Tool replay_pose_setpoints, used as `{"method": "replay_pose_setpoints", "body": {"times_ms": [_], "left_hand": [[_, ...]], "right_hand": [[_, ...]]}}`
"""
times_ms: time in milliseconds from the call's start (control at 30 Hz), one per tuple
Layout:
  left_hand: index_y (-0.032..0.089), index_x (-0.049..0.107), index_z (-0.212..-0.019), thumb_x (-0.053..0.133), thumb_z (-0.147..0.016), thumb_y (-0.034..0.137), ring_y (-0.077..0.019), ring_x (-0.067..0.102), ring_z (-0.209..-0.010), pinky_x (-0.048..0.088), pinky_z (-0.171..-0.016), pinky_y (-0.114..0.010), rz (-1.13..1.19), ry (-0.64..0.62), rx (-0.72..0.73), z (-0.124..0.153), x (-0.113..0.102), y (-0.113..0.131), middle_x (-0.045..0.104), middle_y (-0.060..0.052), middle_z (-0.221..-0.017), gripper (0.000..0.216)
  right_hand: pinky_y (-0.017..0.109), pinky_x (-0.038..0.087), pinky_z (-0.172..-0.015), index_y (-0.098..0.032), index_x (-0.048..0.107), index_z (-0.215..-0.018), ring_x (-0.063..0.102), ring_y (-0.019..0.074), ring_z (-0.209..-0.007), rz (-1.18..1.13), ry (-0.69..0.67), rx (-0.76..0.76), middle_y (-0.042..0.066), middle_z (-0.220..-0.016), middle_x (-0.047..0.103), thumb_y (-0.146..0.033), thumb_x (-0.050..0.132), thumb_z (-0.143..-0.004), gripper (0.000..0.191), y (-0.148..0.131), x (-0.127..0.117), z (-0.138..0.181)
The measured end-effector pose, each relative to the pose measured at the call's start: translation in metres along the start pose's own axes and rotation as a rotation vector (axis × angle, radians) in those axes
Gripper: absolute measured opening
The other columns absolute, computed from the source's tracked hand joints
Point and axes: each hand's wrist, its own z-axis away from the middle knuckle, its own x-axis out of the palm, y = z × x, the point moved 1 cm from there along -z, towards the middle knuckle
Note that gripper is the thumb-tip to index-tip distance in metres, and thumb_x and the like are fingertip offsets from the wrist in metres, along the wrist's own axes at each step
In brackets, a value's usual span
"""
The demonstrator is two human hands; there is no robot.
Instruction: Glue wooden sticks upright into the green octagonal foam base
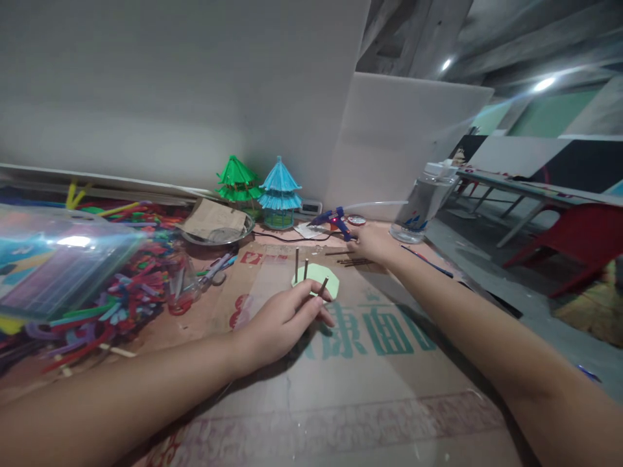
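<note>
My left hand (287, 318) is closed, its thumb and fingertips pinching a thin brown stick (324, 285) that stands at the near edge of a pale green octagonal piece (331, 277). Two more sticks (297, 266) rise upright from that piece's left side. Farther back, my right hand (372, 244) has its fingers at the handle of a blue hot glue gun (335, 217), whose nozzle points left and whose small red light is lit. Its fingers are partly hidden. Several loose brown sticks (353, 262) lie on the cardboard just below that hand.
Cardboard (379, 402) covers the table. Green (237, 180) and blue (280, 188) pavilion models stand by the wall. Left are a metal tray (192, 241), scissors (219, 267), a pipe-cleaner pile (131, 292) and a plastic case (63, 259). A clear water container (421, 201) stands right.
</note>
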Motion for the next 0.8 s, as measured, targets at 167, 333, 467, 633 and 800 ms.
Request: {"method": "replay_pose_setpoints", "body": {"times_ms": [167,333,467,633,800], "left_hand": [[0.021,0.052,-0.108,0.039,-0.106,0.043,-0.0207,0.071,-0.086,0.05,-0.081,-0.034,0.001,-0.014,-0.005,0.0,0.0,-0.002,0.079,-0.009,-0.096,0.025],[0.02,0.051,-0.106,0.041,-0.105,0.046,-0.0212,0.073,-0.088,0.051,-0.082,-0.035,0.033,-0.005,-0.021,0.0,0.0,-0.004,0.079,-0.01,-0.095,0.028],[0.02,0.05,-0.096,0.045,-0.103,0.052,-0.0225,0.074,-0.086,0.052,-0.081,-0.035,0.11,-0.018,-0.078,-0.002,0.002,-0.002,0.079,-0.011,-0.092,0.033],[0.019,0.053,-0.104,0.054,-0.098,0.05,-0.0203,0.071,-0.078,0.052,-0.071,-0.031,0.215,-0.006,-0.109,-0.005,0.0,-0.001,0.076,-0.007,-0.084,0.032],[0.016,0.052,-0.139,0.055,-0.093,0.03,-0.0164,0.064,-0.075,0.049,-0.069,-0.028,0.063,0.053,-0.048,-0.006,-0.004,-0.003,0.07,-0.001,-0.084,0.049]], "right_hand": [[0.031,0.043,-0.076,-0.019,0.075,-0.115,0.069,0.028,-0.099,0.018,0.014,-0.019,0.014,-0.113,0.077,-0.036,0.057,-0.095,0.033,0.001,-0.001,0.004],[0.028,0.041,-0.068,-0.018,0.077,-0.106,0.069,0.0237,-0.087,-0.016,0.089,-0.027,0.011,-0.1,0.079,-0.034,0.061,-0.094,0.026,-0.003,-0.004,0.005],[0.03,0.041,-0.072,-0.016,0.07,-0.112,0.067,0.0212,-0.086,-0.06,0.357,-0.077,0.012,-0.1,0.076,-0.036,0.04,-0.105,0.037,-0.024,-0.018,0.039],[0.028,0.04,-0.061,-0.017,0.065,-0.108,0.058,0.0152,-0.064,-0.165,0.676,-0.892,0.0,-0.07,0.066,-0.019,0.053,-0.099,0.015,-0.063,-0.017,0.114],[0.032,0.048,-0.064,-0.004,0.044,-0.143,0.063,0.0182,-0.073,-0.105,0.583,-1.133,0.008,-0.088,0.074,-0.01,0.05,-0.099,0.045,-0.077,0.004,0.143]]}}
